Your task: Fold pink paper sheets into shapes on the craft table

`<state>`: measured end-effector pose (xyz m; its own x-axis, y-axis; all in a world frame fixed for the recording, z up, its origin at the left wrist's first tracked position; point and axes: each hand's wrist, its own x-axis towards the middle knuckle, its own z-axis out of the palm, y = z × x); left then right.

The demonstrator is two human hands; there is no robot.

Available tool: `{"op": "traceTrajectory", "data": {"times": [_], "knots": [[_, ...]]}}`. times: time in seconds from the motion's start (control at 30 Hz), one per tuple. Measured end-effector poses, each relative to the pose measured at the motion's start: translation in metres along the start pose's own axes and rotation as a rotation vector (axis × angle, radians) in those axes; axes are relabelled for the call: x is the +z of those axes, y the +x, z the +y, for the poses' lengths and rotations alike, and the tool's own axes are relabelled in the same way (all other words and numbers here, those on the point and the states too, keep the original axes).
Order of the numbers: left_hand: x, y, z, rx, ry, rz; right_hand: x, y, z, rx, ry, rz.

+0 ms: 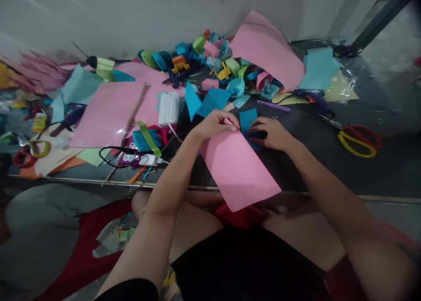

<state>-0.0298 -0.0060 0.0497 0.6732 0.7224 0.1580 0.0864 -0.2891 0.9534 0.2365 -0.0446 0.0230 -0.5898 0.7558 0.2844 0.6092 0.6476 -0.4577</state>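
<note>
A: Where's the pink sheet (241, 169)?
B: At the centre, so call it the middle of the dial, with the wall (131, 20) at twelve. Its lower end sticks out past the edge of the dark table (394, 174), above the person's lap.

A: Who has hold of it?
B: The left hand (222, 125), at eleven, thumb and fingers pinched on the far end. A small pink end pokes out by the thumb; I can't tell if it belongs to the sheet.

A: And the right hand (272, 134)?
B: Between one and two, thumb and fingers parted, at the edge of a blue piece (248, 117) that lies at twelve. I can't tell whether they touch it.

A: Further out?
B: A purple pen (274, 106) at one, a glue gun (315, 97) between one and two, and scissors (358, 139) with one red and one yellow handle just short of three.

A: Other way round?
B: A white device (169, 109) between ten and eleven, and a large flat pink sheet (103, 115) between nine and ten.

A: Far side?
B: Small coloured shapes (210, 86) heaped around twelve, with a big curled pink sheet (269, 51) just past it.
</note>
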Motion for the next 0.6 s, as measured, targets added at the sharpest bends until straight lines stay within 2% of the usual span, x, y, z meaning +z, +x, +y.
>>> {"op": "traceTrajectory", "data": {"times": [0.07, 0.13, 0.27, 0.33, 0.4, 0.5, 0.6], "knots": [[0.008, 0.005, -0.01, -0.008, 0.104, 0.058, 0.0, 0.003, -0.003, -0.004, 0.01, 0.057], [0.018, 0.009, -0.018, -0.012, 0.228, 0.074, -0.001, 0.005, -0.009, 0.056, 0.046, 0.08], [0.035, 0.015, -0.024, 0.013, 0.357, 0.197, -0.002, 0.005, -0.019, 0.297, 0.328, 0.017], [0.037, 0.016, -0.025, -0.002, 0.354, 0.296, -0.002, 0.005, -0.018, 0.409, 0.418, 0.043], [0.033, 0.017, -0.028, -0.048, 0.276, 0.403, -0.001, 0.005, -0.012, 0.49, 0.464, 0.154], [0.023, 0.018, -0.035, -0.116, 0.093, 0.576, 0.002, 0.005, 0.001, 0.59, 0.51, 0.394], [0.019, 0.018, -0.041, -0.193, -0.125, 0.656, 0.005, 0.005, 0.01, 0.629, 0.569, 0.56]]}}
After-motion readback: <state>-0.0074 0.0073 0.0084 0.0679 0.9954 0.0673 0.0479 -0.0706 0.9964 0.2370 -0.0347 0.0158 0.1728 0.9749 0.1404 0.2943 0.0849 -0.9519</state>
